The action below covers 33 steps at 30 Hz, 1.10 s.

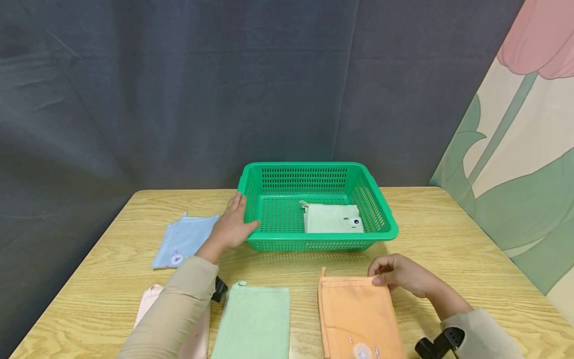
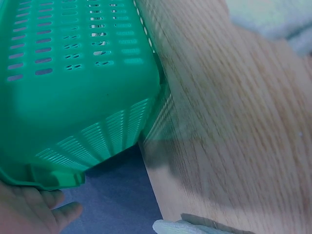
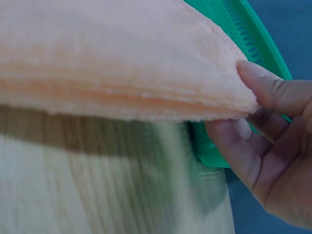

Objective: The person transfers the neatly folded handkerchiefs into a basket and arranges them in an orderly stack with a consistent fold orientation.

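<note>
My right hand point(image 1: 403, 275) pinches the top right corner of a folded orange towel point(image 1: 358, 311) between thumb and fingers. In the right wrist view the towel's stacked layers point(image 3: 122, 92) show edge-on, with the thumb on top and fingers beneath. My left hand point(image 1: 233, 223) rests at the left rim of a green plastic basket point(image 1: 314, 237), its fingers extended and thumb spread over the near left corner. A folded pale green towel point(image 1: 332, 218) with a small eye print lies in the basket's right part.
A folded blue towel point(image 1: 186, 239) lies left of the basket. Nearer the front are a green towel point(image 1: 255, 319) and a pink towel point(image 1: 197, 334), the pink one partly hidden under my left sleeve. A dark curtain point(image 1: 224, 89) hangs behind the wooden table point(image 1: 448, 229).
</note>
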{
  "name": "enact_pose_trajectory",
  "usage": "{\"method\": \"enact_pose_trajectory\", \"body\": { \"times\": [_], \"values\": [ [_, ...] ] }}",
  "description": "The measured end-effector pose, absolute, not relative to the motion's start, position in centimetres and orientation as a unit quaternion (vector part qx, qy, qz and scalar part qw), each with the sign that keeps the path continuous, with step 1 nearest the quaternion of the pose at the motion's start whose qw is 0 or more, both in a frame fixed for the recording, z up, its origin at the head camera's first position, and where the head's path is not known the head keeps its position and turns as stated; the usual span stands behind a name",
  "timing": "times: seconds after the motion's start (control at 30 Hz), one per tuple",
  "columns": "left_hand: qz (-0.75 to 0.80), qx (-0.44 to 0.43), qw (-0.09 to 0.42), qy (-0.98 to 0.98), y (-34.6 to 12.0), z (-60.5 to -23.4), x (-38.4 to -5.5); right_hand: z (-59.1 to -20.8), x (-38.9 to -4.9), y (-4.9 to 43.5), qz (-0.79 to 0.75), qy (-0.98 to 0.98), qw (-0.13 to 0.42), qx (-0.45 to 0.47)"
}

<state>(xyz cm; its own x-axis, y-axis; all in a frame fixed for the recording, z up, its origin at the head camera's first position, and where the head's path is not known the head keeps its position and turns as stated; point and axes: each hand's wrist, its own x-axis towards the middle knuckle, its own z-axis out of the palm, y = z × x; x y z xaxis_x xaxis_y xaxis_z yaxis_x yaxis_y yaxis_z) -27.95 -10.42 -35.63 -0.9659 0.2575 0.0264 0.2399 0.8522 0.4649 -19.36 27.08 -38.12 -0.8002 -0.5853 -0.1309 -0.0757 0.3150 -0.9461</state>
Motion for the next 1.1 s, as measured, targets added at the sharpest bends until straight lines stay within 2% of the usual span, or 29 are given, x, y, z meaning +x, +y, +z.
{"method": "enact_pose_trajectory", "body": {
  "times": [0.6, 1.1],
  "values": [
    [0.237, 0.127, 0.022, 0.963, -10.4, -35.5, -27.9, -36.5, -19.3, 26.8, -0.507, 0.811, 0.132, -0.258],
    [0.241, 0.129, 0.021, 0.962, -10.4, -35.6, -28.0, -35.6, -19.6, 26.7, -0.517, 0.797, 0.101, -0.296]
  ]
}}
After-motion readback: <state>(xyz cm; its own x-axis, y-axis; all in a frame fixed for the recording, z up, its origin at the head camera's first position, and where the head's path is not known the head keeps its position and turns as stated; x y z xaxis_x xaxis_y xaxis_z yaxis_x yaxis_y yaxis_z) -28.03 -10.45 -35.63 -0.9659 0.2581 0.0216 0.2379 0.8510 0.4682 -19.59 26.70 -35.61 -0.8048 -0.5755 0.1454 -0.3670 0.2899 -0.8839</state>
